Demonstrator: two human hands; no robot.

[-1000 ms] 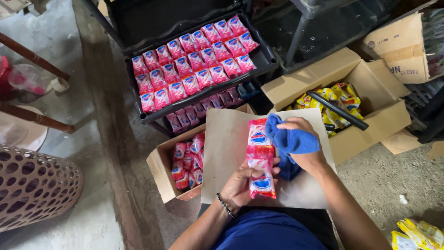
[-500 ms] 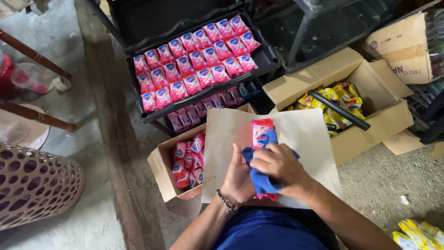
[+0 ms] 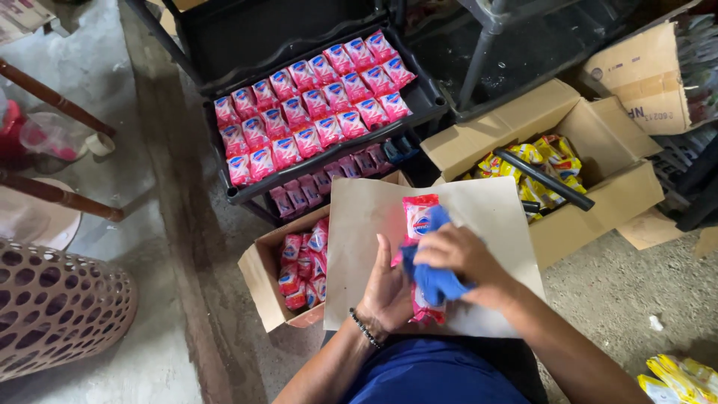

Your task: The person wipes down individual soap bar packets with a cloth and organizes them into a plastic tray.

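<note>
Between your two hands over the cardboard sheet [image 3: 493, 217], pink packet [image 3: 419, 221], your left hand [image 3: 389, 288] cupped half open behind it, your right hand [image 3: 464, 262] closed on a blue cloth [image 3: 434, 280] pressed against its front, open box of pink packets [image 3: 303, 262] just left of your left hand

A pink-and-white sachet strip [image 3: 419, 224] with a blue oval mark lies on the cardboard sheet on my lap, partly under my blue cloth; my left grip [image 3: 389, 288] steadies it and my right grip [image 3: 460, 258] presses the cloth on it. Matching pink sachets [image 3: 310, 120] fill the black shelf tray in three rows, with more in the open carton [image 3: 303, 265] to my left. Yellow packets [image 3: 535, 168] sit in the brown carton at right, and others lie at the lower right corner [image 3: 677, 378].
</note>
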